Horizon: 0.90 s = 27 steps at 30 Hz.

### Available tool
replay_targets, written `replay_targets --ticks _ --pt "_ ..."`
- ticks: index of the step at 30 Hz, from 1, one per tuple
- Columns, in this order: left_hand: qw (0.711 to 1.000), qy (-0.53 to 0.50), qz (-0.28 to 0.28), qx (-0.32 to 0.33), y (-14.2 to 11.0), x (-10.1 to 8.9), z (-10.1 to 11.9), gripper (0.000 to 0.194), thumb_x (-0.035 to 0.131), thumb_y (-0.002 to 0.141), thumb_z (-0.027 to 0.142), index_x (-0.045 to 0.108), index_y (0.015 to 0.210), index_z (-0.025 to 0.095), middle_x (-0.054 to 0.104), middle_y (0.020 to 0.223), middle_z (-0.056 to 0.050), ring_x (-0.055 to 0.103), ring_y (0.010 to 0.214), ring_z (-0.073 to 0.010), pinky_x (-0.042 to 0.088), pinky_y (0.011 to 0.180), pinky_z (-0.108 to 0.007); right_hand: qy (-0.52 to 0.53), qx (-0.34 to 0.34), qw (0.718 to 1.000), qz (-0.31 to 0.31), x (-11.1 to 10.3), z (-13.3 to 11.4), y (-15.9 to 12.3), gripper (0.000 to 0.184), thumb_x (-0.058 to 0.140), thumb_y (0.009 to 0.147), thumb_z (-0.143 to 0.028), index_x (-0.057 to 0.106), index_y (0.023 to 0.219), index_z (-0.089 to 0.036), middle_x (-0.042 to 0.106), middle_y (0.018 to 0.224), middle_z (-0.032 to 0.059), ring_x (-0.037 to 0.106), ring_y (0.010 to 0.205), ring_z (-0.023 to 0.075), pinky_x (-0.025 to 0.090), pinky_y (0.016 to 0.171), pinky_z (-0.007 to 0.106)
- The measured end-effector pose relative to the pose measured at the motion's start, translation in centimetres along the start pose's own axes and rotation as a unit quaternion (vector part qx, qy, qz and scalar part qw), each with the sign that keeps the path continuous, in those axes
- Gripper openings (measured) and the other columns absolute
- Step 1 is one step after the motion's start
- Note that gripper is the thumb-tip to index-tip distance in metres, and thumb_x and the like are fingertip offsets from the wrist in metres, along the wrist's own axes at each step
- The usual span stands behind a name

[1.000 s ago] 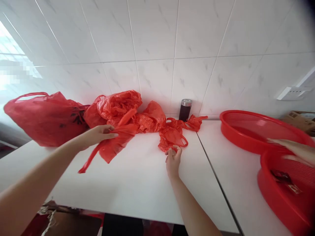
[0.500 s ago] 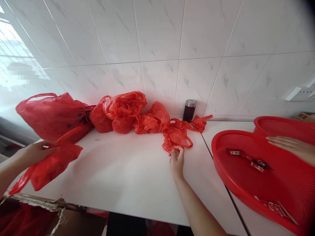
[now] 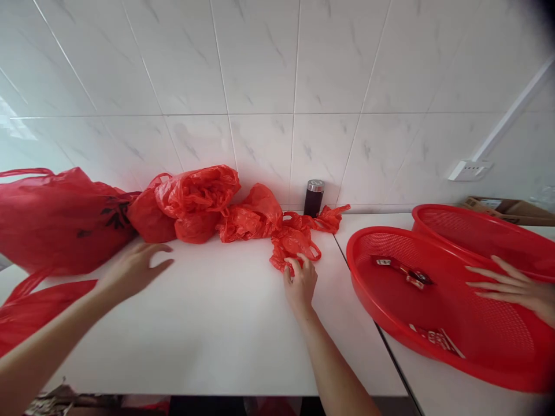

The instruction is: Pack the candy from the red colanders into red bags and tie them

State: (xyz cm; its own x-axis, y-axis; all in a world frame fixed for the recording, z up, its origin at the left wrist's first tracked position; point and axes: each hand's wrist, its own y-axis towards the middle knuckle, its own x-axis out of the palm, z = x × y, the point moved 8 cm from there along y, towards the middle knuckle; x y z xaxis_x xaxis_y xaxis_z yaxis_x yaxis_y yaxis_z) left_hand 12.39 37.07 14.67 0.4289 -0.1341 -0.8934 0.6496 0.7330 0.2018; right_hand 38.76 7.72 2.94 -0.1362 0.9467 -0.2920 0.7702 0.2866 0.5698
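My left hand point(image 3: 136, 267) is over the white table point(image 3: 208, 323), with its thumb and fingers apart and nothing in them. It is beside a large red bag point(image 3: 65, 222) with dark markings. A smaller red plastic bag point(image 3: 56, 303) lies by my left forearm, partly cut off by the view's edge. My right hand point(image 3: 302, 284) has its fingers curled at the near edge of a crumpled red plastic bag point(image 3: 295, 241), which has a loop handle. The fingertips partly hide where they meet the film.
Several bunched red bags point(image 3: 197, 193) line the tiled wall, near a dark flask point(image 3: 313, 197). At right stand red baskets point(image 3: 359, 271), the nearer holding small packets point(image 3: 415, 280). Another person's hand point(image 3: 515, 289) is over it. Behind is a cardboard box point(image 3: 511, 209).
My left hand has let go of the smaller red plastic bag and reached forward and right. My right hand stays at the crumpled bag. The view has turned right; the other person's fingers have spread.
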Motion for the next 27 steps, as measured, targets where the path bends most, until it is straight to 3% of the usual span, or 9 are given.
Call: replay_targets --ticks 3,7,9,11,13,16,21,24,27 --pt "0.992 -0.087 -0.091 0.020 0.2 6.4 5.5 0.043 0.064 0.067 0.054 0.068 0.098 0.024 0.065 0.110 -0.006 0.060 0.093 -0.0262 0.043 0.089 -0.036 -0.029 -0.027 0.999 -0.032 0.0 -0.1 0.3 0.014 0.054 0.083 -0.019 0.068 0.085 -0.020 0.067 0.093 0.0086 0.056 0.097 0.0252 0.027 0.102 0.052" --pt "0.952 -0.237 -0.193 -0.017 -1.5 14.0 11.4 0.052 0.066 0.065 0.060 0.066 0.105 0.026 0.072 0.097 -0.007 0.065 0.080 -0.0236 0.051 0.068 -0.031 0.012 -0.108 0.989 -0.101 1.1 -3.2 -1.1 0.018 0.053 0.085 -0.017 0.068 0.093 -0.023 0.070 0.091 0.0031 0.061 0.087 0.0176 0.039 0.096 0.037" --pt "0.916 -0.318 -0.239 -0.050 -2.8 16.9 13.5 0.053 0.063 0.069 0.062 0.066 0.103 0.021 0.073 0.089 -0.009 0.068 0.076 -0.0243 0.053 0.063 -0.032 0.043 -0.153 0.977 -0.140 1.8 -5.2 -2.1 0.022 0.053 0.085 -0.017 0.067 0.100 -0.024 0.070 0.095 0.0007 0.063 0.087 0.0148 0.045 0.087 0.028" --pt "0.881 -0.399 -0.242 -0.078 -3.8 18.5 14.5 0.053 0.060 0.074 0.060 0.063 0.107 0.018 0.073 0.094 -0.011 0.069 0.080 -0.0241 0.056 0.066 -0.034 0.065 -0.178 0.968 -0.166 2.2 -6.4 -2.8 0.024 0.052 0.086 -0.016 0.066 0.103 -0.024 0.071 0.097 -0.0005 0.063 0.089 0.0137 0.047 0.084 0.025" --pt "0.857 -0.463 -0.198 -0.108 -4.3 19.0 13.9 0.054 0.055 0.079 0.057 0.059 0.116 0.018 0.070 0.107 -0.012 0.068 0.090 -0.0223 0.056 0.073 -0.034 0.075 -0.183 0.964 -0.176 2.2 -6.7 -2.9 0.025 0.049 0.086 -0.015 0.064 0.105 -0.023 0.070 0.099 0.0008 0.063 0.092 0.0145 0.047 0.084 0.026" --pt "0.840 -0.509 -0.105 -0.155 -4.6 18.3 10.9 0.056 0.048 0.082 0.057 0.056 0.120 0.016 0.065 0.117 -0.014 0.065 0.099 -0.0211 0.055 0.079 -0.033 0.073 -0.172 0.967 -0.173 1.7 -6.4 -2.5 0.027 0.048 0.083 -0.010 0.064 0.102 -0.022 0.069 0.096 0.0022 0.060 0.089 0.0167 0.045 0.083 0.029" --pt "0.847 -0.500 0.013 -0.178 -5.7 15.1 6.3 0.047 0.060 0.076 0.058 0.067 0.098 0.017 0.063 0.117 -0.012 0.057 0.113 -0.0276 0.051 0.088 -0.036 0.073 -0.124 0.982 -0.126 0.6 -6.0 -1.9 0.033 0.039 0.074 0.001 0.063 0.081 -0.021 0.063 0.075 0.0012 0.051 0.080 0.0190 0.041 0.077 0.031" --pt "0.847 -0.496 0.068 -0.179 -6.8 13.2 5.4 0.038 0.067 0.072 0.054 0.067 0.082 0.018 0.062 0.116 -0.009 0.050 0.120 -0.0294 0.045 0.097 -0.035 0.090 -0.089 0.988 -0.094 0.0 -5.7 -1.5 0.031 0.036 0.075 0.000 0.060 0.076 -0.020 0.062 0.075 0.0027 0.050 0.081 0.0192 0.042 0.077 0.030" --pt "0.815 -0.548 0.064 -0.179 -8.0 12.3 6.3 0.035 0.062 0.077 0.054 0.063 0.080 0.019 0.066 0.096 -0.005 0.061 0.102 -0.0246 0.051 0.090 -0.037 0.107 -0.039 0.992 -0.061 -0.8 -4.6 -1.1 0.027 0.035 0.078 -0.005 0.058 0.077 -0.020 0.061 0.079 0.0041 0.052 0.084 0.0187 0.043 0.078 0.030"
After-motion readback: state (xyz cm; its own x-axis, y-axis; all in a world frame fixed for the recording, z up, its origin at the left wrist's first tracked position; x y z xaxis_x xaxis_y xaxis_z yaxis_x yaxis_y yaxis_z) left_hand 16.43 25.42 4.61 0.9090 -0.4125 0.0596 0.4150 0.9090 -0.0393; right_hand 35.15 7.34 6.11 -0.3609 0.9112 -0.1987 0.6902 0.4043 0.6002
